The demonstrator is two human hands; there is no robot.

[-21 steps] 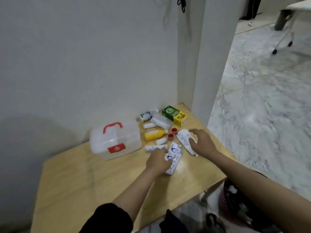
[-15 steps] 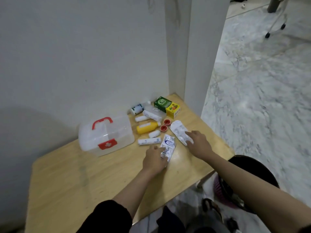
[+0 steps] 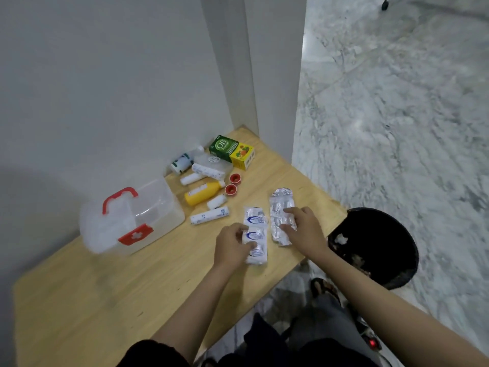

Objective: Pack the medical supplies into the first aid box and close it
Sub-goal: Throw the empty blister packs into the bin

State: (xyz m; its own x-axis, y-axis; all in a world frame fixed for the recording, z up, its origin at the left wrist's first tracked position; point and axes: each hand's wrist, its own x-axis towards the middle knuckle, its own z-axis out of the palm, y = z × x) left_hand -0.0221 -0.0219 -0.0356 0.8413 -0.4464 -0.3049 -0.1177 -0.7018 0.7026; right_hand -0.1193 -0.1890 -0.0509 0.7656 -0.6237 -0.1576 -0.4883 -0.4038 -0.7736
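Both packets slid nearer the table edge, left hand pinching the blue-print strip, right hand spread on the foil blister strip.

head view | above, facing down-forward | near table | single view

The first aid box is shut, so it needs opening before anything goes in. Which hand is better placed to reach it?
Probably the left hand: it lies nearer the first aid box, which sits on its side of the table. The right hand rests on the silver blister strip, farther away.
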